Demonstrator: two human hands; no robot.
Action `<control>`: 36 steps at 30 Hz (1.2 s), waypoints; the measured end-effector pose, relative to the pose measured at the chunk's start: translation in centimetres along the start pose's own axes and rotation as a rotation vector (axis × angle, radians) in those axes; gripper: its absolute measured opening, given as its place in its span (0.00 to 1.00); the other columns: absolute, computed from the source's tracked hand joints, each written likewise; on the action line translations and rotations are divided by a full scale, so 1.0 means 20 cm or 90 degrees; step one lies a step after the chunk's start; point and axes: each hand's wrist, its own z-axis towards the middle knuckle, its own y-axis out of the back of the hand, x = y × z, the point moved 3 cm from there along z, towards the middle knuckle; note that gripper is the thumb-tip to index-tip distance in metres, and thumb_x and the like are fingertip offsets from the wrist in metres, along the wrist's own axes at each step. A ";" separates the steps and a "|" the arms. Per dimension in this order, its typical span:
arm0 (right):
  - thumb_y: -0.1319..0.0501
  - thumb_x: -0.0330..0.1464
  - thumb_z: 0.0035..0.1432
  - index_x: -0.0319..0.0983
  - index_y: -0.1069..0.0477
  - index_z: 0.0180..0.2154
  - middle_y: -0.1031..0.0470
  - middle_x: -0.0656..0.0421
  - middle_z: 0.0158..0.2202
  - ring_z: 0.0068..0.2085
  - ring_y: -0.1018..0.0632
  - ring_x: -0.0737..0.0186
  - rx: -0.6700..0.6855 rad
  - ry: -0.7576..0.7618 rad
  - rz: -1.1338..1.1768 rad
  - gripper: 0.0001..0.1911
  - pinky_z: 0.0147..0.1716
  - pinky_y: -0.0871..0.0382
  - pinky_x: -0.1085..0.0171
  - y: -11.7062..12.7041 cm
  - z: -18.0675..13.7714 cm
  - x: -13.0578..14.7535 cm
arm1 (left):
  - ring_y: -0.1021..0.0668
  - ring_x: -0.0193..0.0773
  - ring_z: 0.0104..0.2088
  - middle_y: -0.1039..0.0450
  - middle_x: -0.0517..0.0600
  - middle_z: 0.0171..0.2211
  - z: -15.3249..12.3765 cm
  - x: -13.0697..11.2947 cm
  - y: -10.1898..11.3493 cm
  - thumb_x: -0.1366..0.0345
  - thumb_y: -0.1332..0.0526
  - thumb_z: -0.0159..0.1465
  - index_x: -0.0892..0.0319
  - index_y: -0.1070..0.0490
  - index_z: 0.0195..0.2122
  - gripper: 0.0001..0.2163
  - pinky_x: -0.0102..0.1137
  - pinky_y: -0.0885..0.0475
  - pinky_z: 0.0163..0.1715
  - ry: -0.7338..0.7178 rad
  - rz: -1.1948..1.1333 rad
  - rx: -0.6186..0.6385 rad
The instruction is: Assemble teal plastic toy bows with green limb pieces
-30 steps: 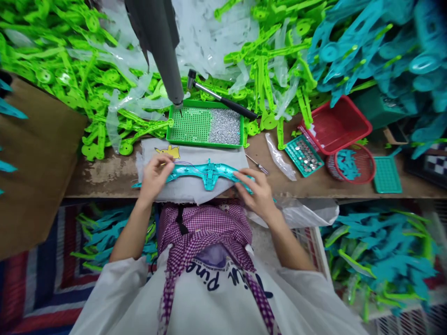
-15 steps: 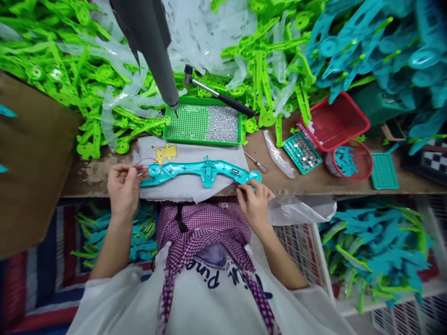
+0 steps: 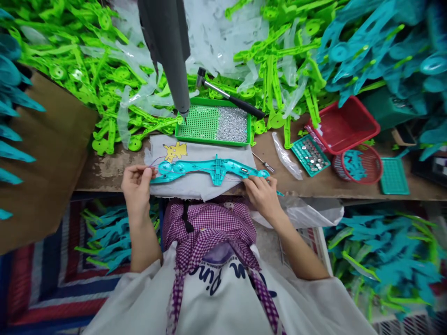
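Observation:
A teal plastic toy bow half (image 3: 195,167), inner side up, lies on a whitish cloth (image 3: 195,188) with a yellow cartoon figure. Thin string (image 3: 157,160) loops round its left end and runs along the part. At that end my left hand (image 3: 137,186) is closed in a pinch on the string. My right hand (image 3: 261,193) lies over the right end, fingers curled down onto the part and hiding some of it; whether they also hold string is hidden. A screwdriver (image 3: 263,163) rests just behind the right end.
Above the cloth hangs a grey power screwdriver (image 3: 174,70). Behind stand a green tray (image 3: 195,139) of small screws and a hammer (image 3: 226,95). To the right are a teal tray (image 3: 310,156) with metal discs and red baskets (image 3: 345,123). Green parts (image 3: 108,116) heap behind; cardboard (image 3: 45,158) stands left.
The view has shifted, so the bench appears farther right. My right hand has moved over the bow's right end, its fingers now bent down on it. My left hand keeps its pinch.

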 end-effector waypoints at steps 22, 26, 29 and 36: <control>0.44 0.33 0.64 0.38 0.23 0.43 0.21 0.50 0.43 0.44 0.22 0.52 0.054 -0.058 0.331 0.12 0.46 0.30 0.53 -0.01 0.56 -0.16 | 0.32 0.32 0.20 0.32 0.47 0.25 0.36 -0.18 0.01 0.52 0.33 0.64 0.54 0.30 0.33 0.12 0.30 0.34 0.20 0.213 -0.166 0.396; 0.46 0.39 0.70 0.39 0.25 0.45 0.22 0.49 0.45 0.49 0.24 0.50 -0.098 -0.077 0.189 0.14 0.49 0.34 0.52 0.06 0.41 -0.07 | 0.38 0.30 0.17 0.44 0.42 0.18 0.42 -0.12 0.04 0.46 0.31 0.60 0.55 0.35 0.26 0.20 0.28 0.40 0.17 0.097 0.035 0.469; 0.44 0.45 0.69 0.40 0.28 0.34 0.25 0.54 0.32 0.37 0.25 0.56 -0.155 -0.063 0.107 0.17 0.40 0.35 0.59 0.10 0.21 0.05 | 0.34 0.30 0.21 0.38 0.41 0.22 0.41 -0.13 0.04 0.52 0.28 0.56 0.55 0.36 0.28 0.18 0.27 0.37 0.22 -0.149 0.290 0.340; 0.51 0.43 0.73 0.40 0.29 0.37 0.23 0.54 0.33 0.35 0.24 0.56 -0.031 0.003 0.013 0.19 0.37 0.40 0.59 -0.11 0.00 0.28 | 0.34 0.29 0.23 0.40 0.41 0.23 0.46 -0.14 0.06 0.58 0.27 0.55 0.56 0.40 0.27 0.19 0.26 0.36 0.25 -0.141 0.210 0.203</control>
